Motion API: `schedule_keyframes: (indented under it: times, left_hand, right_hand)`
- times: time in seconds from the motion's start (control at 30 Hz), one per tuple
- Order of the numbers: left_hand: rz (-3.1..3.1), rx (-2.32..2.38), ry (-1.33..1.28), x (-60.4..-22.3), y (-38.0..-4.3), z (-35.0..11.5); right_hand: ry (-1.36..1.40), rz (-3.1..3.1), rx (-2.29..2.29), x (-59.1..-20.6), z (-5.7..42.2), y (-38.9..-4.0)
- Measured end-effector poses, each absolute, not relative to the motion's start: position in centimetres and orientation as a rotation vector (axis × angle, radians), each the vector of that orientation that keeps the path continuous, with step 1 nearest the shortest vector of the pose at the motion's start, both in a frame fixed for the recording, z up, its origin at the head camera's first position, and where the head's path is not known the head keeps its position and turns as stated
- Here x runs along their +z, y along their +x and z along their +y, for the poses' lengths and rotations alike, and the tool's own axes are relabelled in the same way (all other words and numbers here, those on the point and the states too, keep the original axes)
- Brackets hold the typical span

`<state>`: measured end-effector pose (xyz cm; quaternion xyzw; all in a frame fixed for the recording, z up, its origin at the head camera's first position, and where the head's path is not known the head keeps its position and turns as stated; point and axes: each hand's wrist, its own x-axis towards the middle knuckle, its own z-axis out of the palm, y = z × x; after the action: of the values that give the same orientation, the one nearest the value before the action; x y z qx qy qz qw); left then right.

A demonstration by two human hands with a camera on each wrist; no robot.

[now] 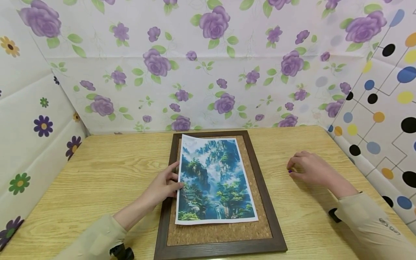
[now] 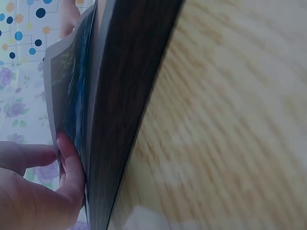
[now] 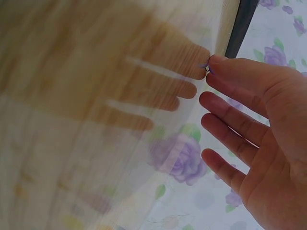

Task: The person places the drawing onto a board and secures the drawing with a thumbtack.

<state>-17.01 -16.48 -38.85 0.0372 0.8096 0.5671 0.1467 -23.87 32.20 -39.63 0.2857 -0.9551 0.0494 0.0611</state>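
A landscape print [image 1: 214,180] with a white border lies over the cork board [image 1: 217,236], its top left corner curling up. At the print's left edge, my left hand [image 1: 165,184] pinches the paper between thumb and fingers, over the board's dark wooden frame [image 2: 122,86]. To the right of the board, my right hand [image 1: 307,168] holds a tiny purple push pin [image 1: 290,171] between thumb and index finger, close over the table. In the right wrist view the pin is mostly covered by the fingertips, and the other fingers [image 3: 235,122] are spread.
The board rests on a wood-grain table [image 1: 123,162], its far end near the flowered cloth [image 1: 195,72] at the back. A dotted cloth [image 1: 383,108] hangs on the right and another flowered cloth [image 1: 32,144] on the left. Dark straps show at both sleeves.
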Motion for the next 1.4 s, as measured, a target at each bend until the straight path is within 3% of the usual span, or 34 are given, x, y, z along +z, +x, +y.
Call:
schedule_keyframes:
  times: [1.4]
  left_hand:
    - [2.368,1.471,0.22,-38.44,-16.9,-16.57]
  right_hand:
    - [0.908,-2.868,0.184,-39.1,32.01,-24.01]
